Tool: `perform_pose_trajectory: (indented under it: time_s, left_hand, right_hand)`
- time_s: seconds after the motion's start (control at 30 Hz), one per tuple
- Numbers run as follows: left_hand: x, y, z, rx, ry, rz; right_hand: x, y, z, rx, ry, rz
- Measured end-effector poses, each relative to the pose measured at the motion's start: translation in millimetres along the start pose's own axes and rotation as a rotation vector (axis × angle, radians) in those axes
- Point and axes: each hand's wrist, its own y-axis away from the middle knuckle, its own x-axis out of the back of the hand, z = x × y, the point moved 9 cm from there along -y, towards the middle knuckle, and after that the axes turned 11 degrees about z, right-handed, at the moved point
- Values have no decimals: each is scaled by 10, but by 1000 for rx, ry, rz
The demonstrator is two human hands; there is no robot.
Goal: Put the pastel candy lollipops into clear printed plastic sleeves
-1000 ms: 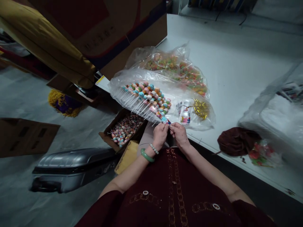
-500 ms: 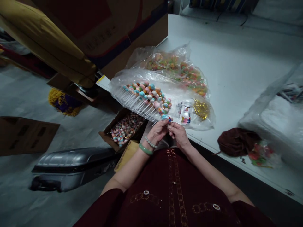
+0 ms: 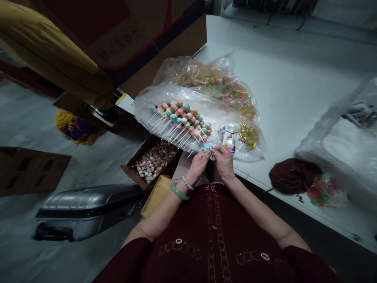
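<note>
My left hand [image 3: 199, 164], with a green bangle and a beaded bracelet on its wrist, is closed in a pinch on a skewer of colourful marshmallow-like balls [image 3: 207, 147]. A light-blue ball sits at the end near my fingertips. My right hand [image 3: 224, 162] pinches at that same end, its fingertips meeting the left ones. Just beyond lies a pile of similar skewers [image 3: 182, 118] with white sticks, on a clear plastic bag [image 3: 259, 155]. To the right are small printed stickers or cards [image 3: 229, 142] and a bunch of gold twist ties [image 3: 249, 135].
A bag of orange and green pieces [image 3: 218, 80] lies behind on the white table [image 3: 282, 59]. Below left, an open carton [image 3: 156, 159] holds many wrapped skewers. A grey suitcase [image 3: 85, 212] stands on the floor. Right, a brown cloth bundle [image 3: 294, 175] lies near plastic bags.
My fingers have shifted slightly on the skewer, and the right hand has turned more over its end. The small red-and-blue piece seen at the fingertips is now mostly hidden.
</note>
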Motion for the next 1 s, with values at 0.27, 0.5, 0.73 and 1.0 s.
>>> perform_pose_trajectory:
  time_s: [0.27,0.5,0.73,1.0]
  left_hand:
    - [-291,65,-100,237,321,-153]
    - [-227,4,-119,262,354,-57]
    - [-409,-82,-268,504,630,41]
    - [-587,55,-217,647,653,-77]
  right_hand:
    - [-82,138,303,-485,-119,-252]
    - [47,62,150,-174,206,-254]
    - [-94,498,-474,1059,988,-26]
    - [57,197,-405,917,906,-20]
